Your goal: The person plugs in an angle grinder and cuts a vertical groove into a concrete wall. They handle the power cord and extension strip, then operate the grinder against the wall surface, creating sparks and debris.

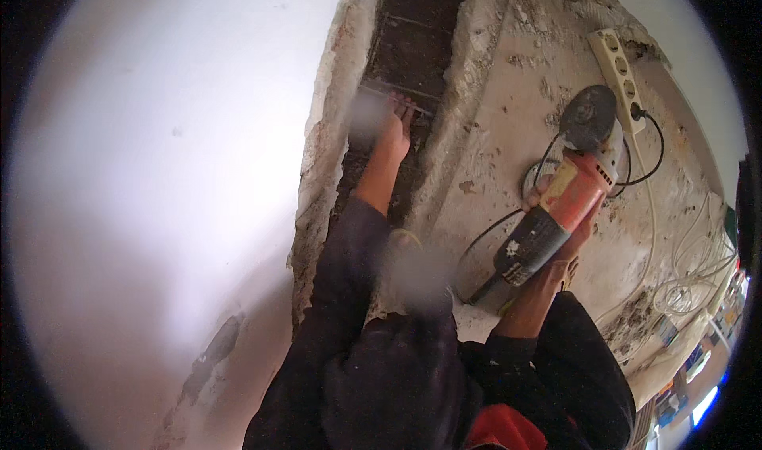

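Observation:
My right hand is wrapped round the body of an angle grinder, red with a dark grey rear end. The grinder lies slanted, its dark round disc and guard pointing up and away, and a black cable leaves its rear. My left arm reaches into a long dark channel broken into the wall or floor. There my left hand has its fingers round a thin metal rod that lies across the channel. A blurred spot hides part of the rod's left side.
Rough plaster edges border the channel. A white wall fills the left. On the dusty surface at right lie a white power strip with a black plug in it, and loose coils of pale cable. Assorted items crowd the lower right.

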Demonstrator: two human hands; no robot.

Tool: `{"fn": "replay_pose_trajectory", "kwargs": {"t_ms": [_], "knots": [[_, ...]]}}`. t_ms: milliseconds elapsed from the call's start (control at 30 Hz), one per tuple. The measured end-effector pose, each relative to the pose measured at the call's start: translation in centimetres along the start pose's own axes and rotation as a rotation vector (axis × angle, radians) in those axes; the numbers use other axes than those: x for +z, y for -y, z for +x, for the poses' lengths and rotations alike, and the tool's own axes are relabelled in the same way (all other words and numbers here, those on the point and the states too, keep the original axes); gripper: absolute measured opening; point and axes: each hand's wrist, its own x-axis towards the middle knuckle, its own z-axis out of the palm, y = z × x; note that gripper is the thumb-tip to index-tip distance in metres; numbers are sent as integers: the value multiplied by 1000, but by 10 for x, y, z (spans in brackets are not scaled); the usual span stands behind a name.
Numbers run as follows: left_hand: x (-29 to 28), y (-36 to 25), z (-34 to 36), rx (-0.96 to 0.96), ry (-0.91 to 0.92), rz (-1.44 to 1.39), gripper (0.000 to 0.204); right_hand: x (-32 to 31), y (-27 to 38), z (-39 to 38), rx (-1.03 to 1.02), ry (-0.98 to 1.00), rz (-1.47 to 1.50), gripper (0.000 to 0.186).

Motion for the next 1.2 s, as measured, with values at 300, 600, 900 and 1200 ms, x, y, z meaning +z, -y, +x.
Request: {"fn": "replay_pose_trajectory", "kwargs": {"t_ms": [300, 600, 900, 1200], "knots": [[-49, -38, -154, -44, 460, 605, 64, 6, -53, 4, 35, -160, -203, 59], [-24, -12, -226, 125, 729, 958, 99, 61, -71, -12, -29, -22, -325, 54], [-21, -14, -228, 204, 839, 1032, 101, 26, -72, -8, 122, 83, 110, 67], [-26, -13, -231, 278, 823, 1055, 99, 31, -75, -11, 172, 160, 177, 68]]}}
